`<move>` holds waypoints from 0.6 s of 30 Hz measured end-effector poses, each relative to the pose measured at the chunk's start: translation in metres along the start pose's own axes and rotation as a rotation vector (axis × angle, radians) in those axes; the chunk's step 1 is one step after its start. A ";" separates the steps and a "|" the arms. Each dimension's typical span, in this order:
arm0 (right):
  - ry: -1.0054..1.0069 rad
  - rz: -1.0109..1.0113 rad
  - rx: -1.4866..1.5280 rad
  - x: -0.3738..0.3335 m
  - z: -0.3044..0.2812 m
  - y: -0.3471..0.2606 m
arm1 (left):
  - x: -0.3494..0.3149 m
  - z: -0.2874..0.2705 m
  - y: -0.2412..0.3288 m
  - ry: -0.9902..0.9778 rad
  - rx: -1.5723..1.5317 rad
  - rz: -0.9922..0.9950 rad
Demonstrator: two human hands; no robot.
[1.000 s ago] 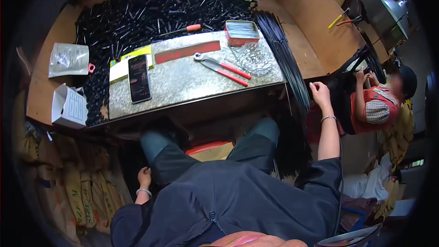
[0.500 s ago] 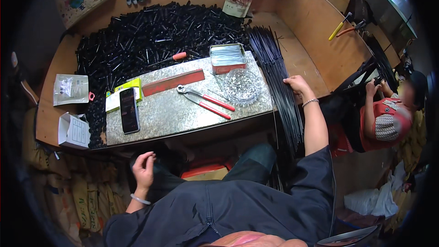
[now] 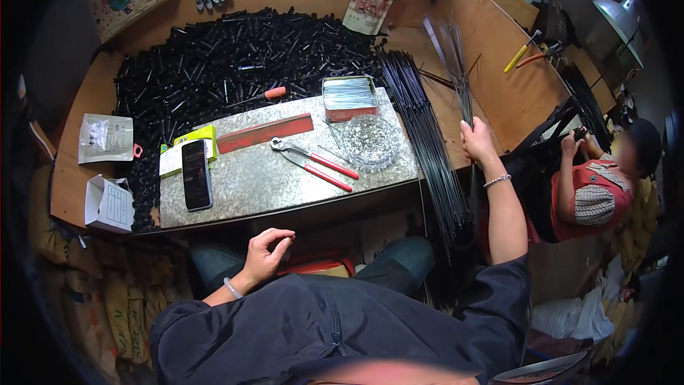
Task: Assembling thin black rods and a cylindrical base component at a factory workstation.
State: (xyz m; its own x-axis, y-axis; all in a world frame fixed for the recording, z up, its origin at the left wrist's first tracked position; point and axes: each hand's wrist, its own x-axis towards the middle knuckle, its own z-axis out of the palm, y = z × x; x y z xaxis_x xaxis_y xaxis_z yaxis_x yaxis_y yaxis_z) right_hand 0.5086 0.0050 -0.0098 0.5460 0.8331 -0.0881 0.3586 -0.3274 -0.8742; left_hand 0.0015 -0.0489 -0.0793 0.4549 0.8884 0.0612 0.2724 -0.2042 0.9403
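My right hand [image 3: 479, 141] is closed around a bunch of thin black rods [image 3: 456, 64], lifted upright beside the larger pile. That pile of long thin black rods [image 3: 432, 146] lies along the right side of the stone slab and hangs over the bench's front edge. Over my lap, my left hand [image 3: 268, 254] is loosely curled, thumb and fingers apart, with nothing visible in it. On the slab lie red-handled pliers [image 3: 313, 164], a round clear dish of small shiny pieces [image 3: 370, 142] and a tin of thin silvery pins [image 3: 349, 96].
Black tubular parts [image 3: 242, 57] are heaped behind the slab [image 3: 249, 192]. A phone [image 3: 197, 175] leans by a yellow-green box [image 3: 171, 160] near a red bar [image 3: 265, 132]. Wooden walls [image 3: 491, 64] rim the bench. At right a person in red [image 3: 595, 185] sits working.
My right hand has raised a bunch of rods from beside the pile. My left hand has moved right, over my lap. The view has shifted slightly.
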 end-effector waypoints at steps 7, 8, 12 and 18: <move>-0.129 -0.138 0.559 -0.047 -0.003 -0.089 | 0.003 0.004 0.028 -0.115 0.021 0.217; -0.136 -0.151 0.555 -0.056 0.002 -0.104 | 0.009 0.002 0.033 -0.128 0.063 0.305; -0.279 -0.228 0.564 -0.103 0.034 -0.150 | 0.037 -0.012 0.064 -0.007 0.290 0.627; -0.602 -0.360 0.416 -0.188 0.100 -0.188 | 0.122 -0.047 0.141 0.292 0.398 0.652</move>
State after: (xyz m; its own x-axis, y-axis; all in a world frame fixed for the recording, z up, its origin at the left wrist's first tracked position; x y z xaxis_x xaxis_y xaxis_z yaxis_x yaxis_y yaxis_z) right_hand 0.2623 -0.0454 0.1235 -0.0917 0.9913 0.0940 0.0591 0.0996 -0.9933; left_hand 0.0559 0.0501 0.0763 0.4014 0.6009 0.6912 0.3351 -0.7987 0.4997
